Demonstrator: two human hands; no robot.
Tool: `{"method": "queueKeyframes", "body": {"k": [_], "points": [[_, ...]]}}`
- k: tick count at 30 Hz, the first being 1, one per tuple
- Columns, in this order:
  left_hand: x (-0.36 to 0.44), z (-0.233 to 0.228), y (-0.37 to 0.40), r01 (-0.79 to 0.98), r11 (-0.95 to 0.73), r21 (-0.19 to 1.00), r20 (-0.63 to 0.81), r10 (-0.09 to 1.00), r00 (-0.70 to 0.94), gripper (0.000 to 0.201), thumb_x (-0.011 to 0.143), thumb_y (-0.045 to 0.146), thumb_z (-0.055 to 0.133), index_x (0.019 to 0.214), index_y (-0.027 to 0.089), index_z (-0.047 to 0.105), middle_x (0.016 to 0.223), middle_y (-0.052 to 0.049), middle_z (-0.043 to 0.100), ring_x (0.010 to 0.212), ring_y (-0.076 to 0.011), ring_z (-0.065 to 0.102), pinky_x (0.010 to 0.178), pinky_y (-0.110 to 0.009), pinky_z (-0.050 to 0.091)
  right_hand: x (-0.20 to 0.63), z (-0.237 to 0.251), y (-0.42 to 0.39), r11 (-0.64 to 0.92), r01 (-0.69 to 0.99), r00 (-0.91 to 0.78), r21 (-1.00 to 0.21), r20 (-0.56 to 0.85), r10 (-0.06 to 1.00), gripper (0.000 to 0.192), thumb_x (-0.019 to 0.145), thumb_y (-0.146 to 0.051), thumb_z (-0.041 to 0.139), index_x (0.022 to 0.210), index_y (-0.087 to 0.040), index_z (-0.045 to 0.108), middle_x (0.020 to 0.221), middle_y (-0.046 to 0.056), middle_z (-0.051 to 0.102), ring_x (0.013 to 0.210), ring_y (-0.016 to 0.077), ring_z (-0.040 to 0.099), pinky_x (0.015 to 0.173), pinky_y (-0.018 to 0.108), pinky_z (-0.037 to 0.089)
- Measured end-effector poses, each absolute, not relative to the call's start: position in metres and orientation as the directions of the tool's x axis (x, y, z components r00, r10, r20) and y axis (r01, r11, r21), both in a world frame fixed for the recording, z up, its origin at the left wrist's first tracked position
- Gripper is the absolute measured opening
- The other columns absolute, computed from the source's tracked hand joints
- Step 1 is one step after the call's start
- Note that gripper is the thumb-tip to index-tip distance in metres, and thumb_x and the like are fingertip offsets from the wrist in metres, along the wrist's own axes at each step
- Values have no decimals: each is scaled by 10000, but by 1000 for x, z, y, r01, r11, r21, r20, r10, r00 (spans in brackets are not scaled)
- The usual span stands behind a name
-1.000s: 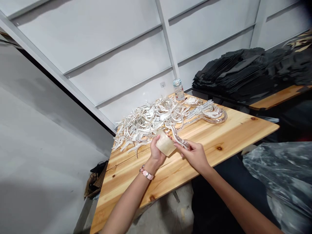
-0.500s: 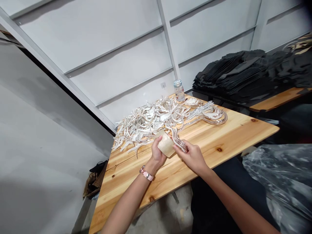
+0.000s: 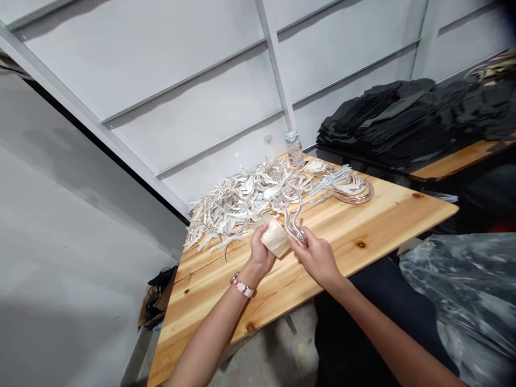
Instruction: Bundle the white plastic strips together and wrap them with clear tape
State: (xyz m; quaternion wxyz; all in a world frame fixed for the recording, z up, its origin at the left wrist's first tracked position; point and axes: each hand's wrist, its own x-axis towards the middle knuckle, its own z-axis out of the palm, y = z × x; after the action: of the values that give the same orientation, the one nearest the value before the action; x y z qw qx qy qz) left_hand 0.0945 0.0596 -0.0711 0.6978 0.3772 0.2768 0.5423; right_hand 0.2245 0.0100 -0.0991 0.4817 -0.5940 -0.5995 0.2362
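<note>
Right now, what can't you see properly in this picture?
All in the head view:
- The clear curved strip: its lower end is hidden inside the right hand.
- The pale block: its near side is covered by the left hand.
- The small bottle: too small to read its label.
- The black stack: runs off the right edge.
- The white curved pieces: too tangled to count.

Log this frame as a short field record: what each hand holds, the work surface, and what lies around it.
Left hand: grips a pale beige block
Right hand: pinches a curved shiny silver strip against the block
Surface: light pine wooden table
On table: heap of pale silvery curved pieces; small clear plastic bottle
Behind, right: stack of black sheets
Near right: crumpled clear plastic bag
</note>
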Motion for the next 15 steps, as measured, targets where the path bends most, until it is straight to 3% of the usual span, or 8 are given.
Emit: {"method": "queueKeyframes", "body": {"k": [10, 15], "points": [[97, -71, 60, -523, 139, 841, -2, 967, 254, 297, 787, 379, 585, 850, 107, 686, 770, -64, 697, 692, -201, 656, 720, -302, 485, 224, -100, 11, 154, 514, 198, -844, 292, 936, 270, 897, -422, 492, 1008, -203, 605, 558, -2, 619, 530, 199, 607, 552, 256, 356], [93, -70, 58, -533, 161, 831, -8, 961, 278, 304, 778, 379, 573, 851, 102, 673, 755, -74, 686, 758, -222, 664, 758, -315, 500, 227, -103, 13, 226, 320, 184, -920, 295, 938, 202, 871, -417, 557, 873, -218, 591, 526, -40, 540, 473, 150, 525, 505, 236, 344]]}}
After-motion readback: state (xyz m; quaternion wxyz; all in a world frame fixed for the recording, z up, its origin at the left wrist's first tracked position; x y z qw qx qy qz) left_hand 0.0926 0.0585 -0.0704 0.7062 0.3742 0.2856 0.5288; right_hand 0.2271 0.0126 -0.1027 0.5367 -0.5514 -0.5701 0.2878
